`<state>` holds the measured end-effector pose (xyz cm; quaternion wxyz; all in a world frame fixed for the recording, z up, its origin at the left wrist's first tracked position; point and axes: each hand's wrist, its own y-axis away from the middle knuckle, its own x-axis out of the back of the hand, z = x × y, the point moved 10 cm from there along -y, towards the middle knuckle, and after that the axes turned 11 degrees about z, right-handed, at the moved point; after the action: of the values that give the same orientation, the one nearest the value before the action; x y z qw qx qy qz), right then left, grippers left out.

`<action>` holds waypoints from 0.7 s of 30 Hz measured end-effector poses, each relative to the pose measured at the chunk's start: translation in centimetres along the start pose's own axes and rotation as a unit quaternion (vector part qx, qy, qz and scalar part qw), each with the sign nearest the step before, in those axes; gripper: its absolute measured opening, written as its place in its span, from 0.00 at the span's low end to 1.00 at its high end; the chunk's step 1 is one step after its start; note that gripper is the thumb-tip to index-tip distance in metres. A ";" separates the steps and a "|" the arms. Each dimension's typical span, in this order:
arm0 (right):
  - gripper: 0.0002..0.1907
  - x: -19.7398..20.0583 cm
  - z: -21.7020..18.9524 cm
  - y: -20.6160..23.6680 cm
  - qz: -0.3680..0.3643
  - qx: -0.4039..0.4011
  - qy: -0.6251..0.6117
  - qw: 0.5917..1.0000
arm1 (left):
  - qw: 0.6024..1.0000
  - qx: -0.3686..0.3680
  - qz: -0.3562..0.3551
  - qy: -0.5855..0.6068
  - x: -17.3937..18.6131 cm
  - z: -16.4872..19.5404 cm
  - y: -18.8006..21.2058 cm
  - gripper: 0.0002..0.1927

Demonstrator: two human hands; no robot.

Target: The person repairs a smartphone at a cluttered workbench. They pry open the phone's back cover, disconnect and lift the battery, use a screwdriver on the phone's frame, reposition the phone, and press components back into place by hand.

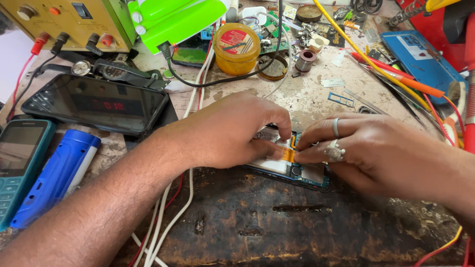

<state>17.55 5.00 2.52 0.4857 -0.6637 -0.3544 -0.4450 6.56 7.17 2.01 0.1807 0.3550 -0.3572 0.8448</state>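
Both hands down on the opened phone at the bench's front edge: left hand pins the board steady, fingertips closed on it, while right hand pinches the orange flex.

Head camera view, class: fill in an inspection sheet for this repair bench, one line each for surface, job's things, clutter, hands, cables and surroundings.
Surface: worn, stained wooden bench, paint flaking at the back.
Job's things: opened phone lying flat with its insides showing; an orange flex strip across it.
Clutter: black smartphone, teal keypad phone, blue torch, yellow paste tin, solder spool, tweezers.
Hands: left hand presses on the opened phone; right hand, wearing rings, pinches at the flex strip.
Cables: white cables run under the left wrist; black cable loops behind.
Surroundings: yellow power supply, green lamp, blue case.
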 end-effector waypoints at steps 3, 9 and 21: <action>0.21 0.3 -1.8 -0.3 0.034 0.052 0.072 0.995 | 1.000 -0.008 0.002 -0.002 0.1 0.2 0.0 0.12; 0.18 0.0 -2.1 -0.7 0.036 0.053 0.042 0.997 | 0.998 0.041 -0.038 0.012 -0.3 0.2 0.0 0.16; 0.22 0.3 -0.8 -0.3 0.022 0.041 -0.017 0.999 | 1.000 -0.007 -0.007 0.012 -0.3 0.9 -0.2 0.12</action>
<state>17.17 4.32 2.99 0.5156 -0.6584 -0.3660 -0.4083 7.30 6.66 2.32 0.1937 0.3459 -0.3586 0.8451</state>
